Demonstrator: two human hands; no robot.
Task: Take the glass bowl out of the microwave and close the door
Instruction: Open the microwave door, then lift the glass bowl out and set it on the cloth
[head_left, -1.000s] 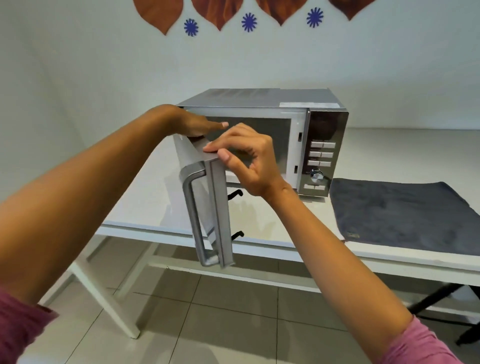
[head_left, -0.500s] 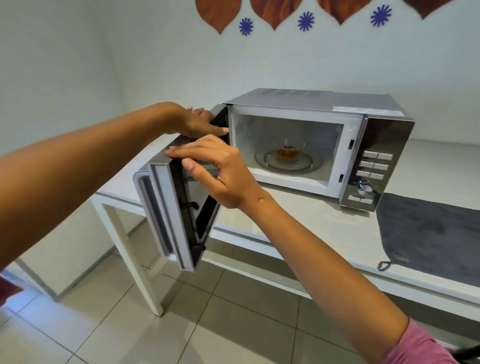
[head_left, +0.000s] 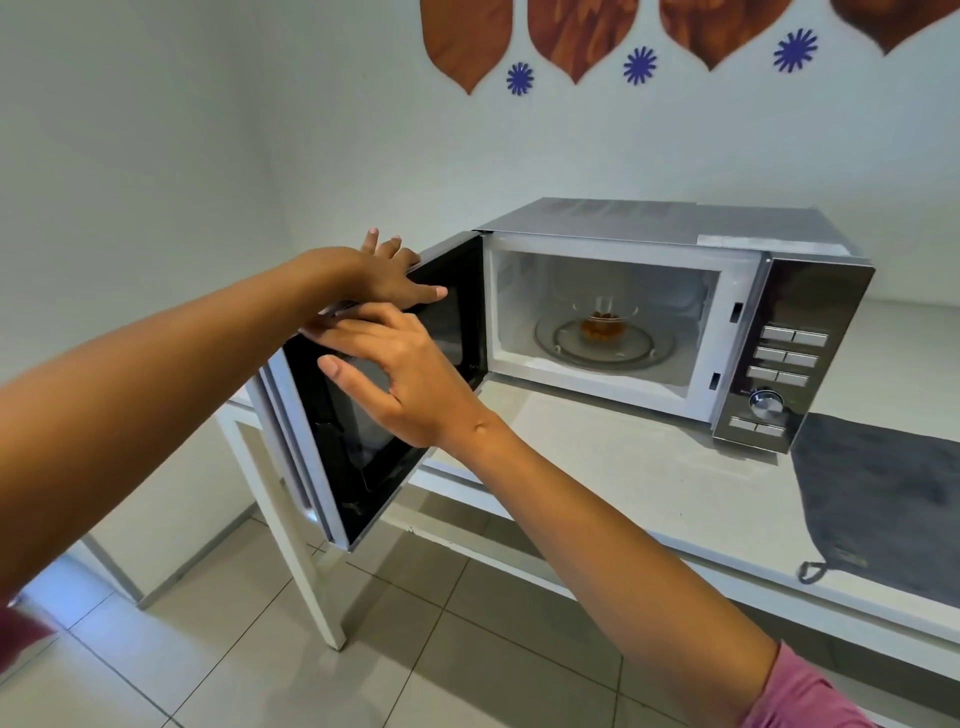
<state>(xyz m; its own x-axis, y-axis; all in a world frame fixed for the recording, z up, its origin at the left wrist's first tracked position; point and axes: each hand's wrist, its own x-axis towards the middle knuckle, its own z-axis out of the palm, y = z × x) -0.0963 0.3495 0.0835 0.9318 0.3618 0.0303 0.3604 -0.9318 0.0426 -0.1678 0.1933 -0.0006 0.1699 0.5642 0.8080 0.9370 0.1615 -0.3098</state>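
Door (head_left: 395, 395) stands wide open — both hands on its top edge, left hand (head_left: 384, 278) flat, right hand (head_left: 400, 374) loosely curled. Bowl (head_left: 602, 325) sits beyond them inside the microwave (head_left: 675, 228) — removal and closing remain.

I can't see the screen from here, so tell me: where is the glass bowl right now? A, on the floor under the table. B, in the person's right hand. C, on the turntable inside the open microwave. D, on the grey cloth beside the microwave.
C: the glass bowl sits on the turntable inside the microwave, whose door stands open, with both hands at the door's top edge.
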